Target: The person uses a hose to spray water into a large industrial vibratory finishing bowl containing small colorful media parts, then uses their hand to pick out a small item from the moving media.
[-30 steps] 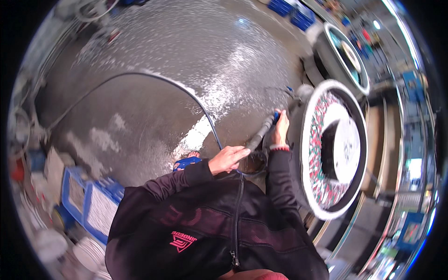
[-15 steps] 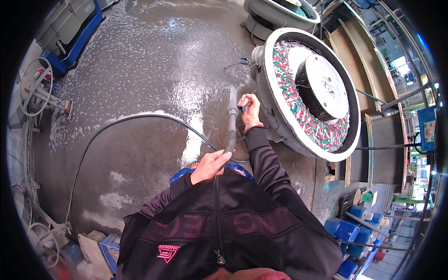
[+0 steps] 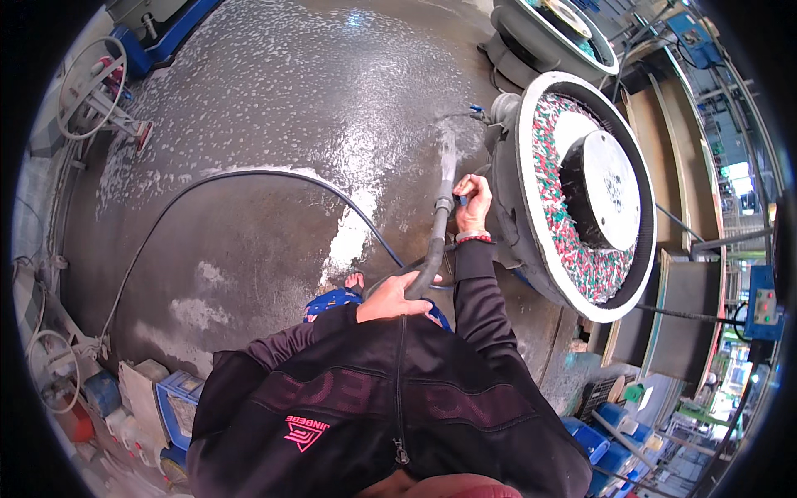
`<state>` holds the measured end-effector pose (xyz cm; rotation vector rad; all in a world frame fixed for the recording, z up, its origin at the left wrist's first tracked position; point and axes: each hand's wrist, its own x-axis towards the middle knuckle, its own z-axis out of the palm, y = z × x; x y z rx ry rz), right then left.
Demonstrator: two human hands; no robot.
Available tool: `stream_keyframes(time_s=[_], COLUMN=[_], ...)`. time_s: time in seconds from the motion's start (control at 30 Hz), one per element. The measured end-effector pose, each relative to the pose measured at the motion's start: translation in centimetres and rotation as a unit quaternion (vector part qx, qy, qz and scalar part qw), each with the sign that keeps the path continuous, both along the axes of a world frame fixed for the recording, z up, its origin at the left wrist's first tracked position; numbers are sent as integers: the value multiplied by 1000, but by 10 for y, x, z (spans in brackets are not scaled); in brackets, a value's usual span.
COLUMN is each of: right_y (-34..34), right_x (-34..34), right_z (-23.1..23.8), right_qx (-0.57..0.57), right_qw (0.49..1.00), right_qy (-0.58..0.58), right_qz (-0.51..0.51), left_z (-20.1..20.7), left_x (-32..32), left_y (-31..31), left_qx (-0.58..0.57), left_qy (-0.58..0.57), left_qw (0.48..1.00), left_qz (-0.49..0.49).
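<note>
My left hand is wrapped round the lower part of a thick grey hose, close to my body. The hose bends upward to a coupling, and a pale end section points away over the wet floor. At the coupling, the curled fingers of my right hand are closed on a small blue valve handle. Just right of that hand stands a big round bowl machine with a white rim. Small red, green and white pieces fill the ring around its centre hub.
A second bowl machine stands farther off. A dark hose loops across the wet, foamy floor. Handwheels line the left, blue containers the lower right. A blue control box hangs at right.
The view has turned slightly, shifting the bowl machine right and down. The hose now curves more between my hands. Both hands keep their hold.
</note>
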<state>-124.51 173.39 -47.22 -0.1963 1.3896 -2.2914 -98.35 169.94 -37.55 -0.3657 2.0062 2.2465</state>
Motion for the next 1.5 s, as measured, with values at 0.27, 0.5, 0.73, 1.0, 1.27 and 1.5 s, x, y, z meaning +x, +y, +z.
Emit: stream_keyframes(time_s=[0.27,0.5,0.73,1.0,1.27,1.5], right_y=[-4,13,-11,-80,-125,-142], right_x=[2,9,11,32,63,77], right_z=[32,-12,6,15,-29,30], right_qx=[140,205,287,261,209,189], right_qw=[981,967,939,951,969,935], right_qy=[126,111,146,151,40,246], right_qz=[-47,-101,-118,61,128,172], left_z=[12,-1,-9,-9,0,-6], left_x=[-4,-7,0,9,24,23], left_y=[-12,-13,-22,-18,-16,-13], left_qx=[79,178,227,284,229,301], left_qy=[2,-49,-53,-3,-27,-44], left_qw=[997,983,972,944,948,936], left_qz=[7,-12,23,170,221,178])
